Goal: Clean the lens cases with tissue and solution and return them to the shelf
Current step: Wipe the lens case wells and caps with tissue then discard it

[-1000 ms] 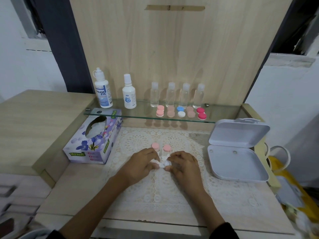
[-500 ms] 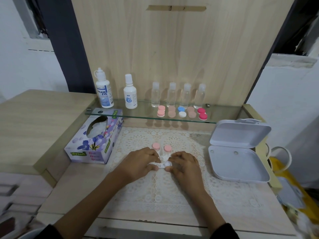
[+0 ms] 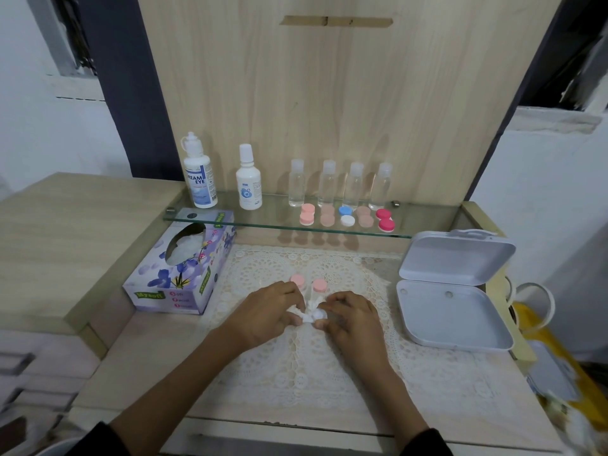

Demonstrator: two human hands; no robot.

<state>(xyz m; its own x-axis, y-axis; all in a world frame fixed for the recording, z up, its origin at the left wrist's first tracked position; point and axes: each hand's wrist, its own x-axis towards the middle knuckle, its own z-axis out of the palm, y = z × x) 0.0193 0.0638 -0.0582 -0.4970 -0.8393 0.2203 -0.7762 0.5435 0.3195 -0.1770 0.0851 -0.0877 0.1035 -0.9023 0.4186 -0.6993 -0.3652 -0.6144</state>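
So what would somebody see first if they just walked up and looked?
First, the two hands in the middle of the lace mat: the left hand and the right hand pinch a bit of white tissue between them, with two pink caps just behind. Next, the row of colourful lens cases on the glass shelf at the back, and the open white box on the right.
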